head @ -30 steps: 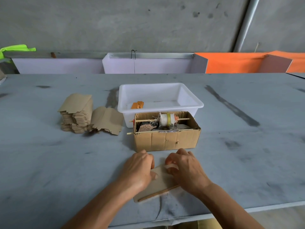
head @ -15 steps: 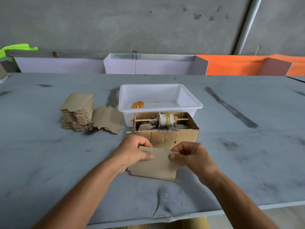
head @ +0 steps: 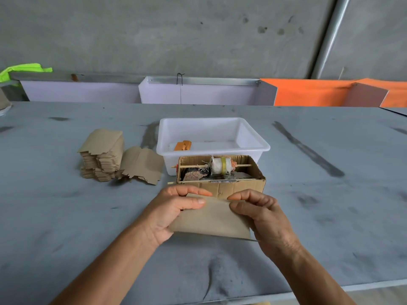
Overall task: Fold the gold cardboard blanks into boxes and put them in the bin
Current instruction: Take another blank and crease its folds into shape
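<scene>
brown carton [head: 233,188] blocks white bin [head: 253,148], open tabletop [head: 330,216] right

A plain workshop or small packing room: a bare grey concrete wall [head: 176,34] with a metal pipe [head: 328,38] running up it, a long, scuffed grey worktable [head: 66,216], and a tall stack of brown cardboard blanks [head: 101,155] towards the tabletop's far left.

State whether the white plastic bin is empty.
Not empty: the white plastic bin holds one small orange folded box near its left wall.

No text, label, brand, number or sign can be read anywhere here.
</scene>
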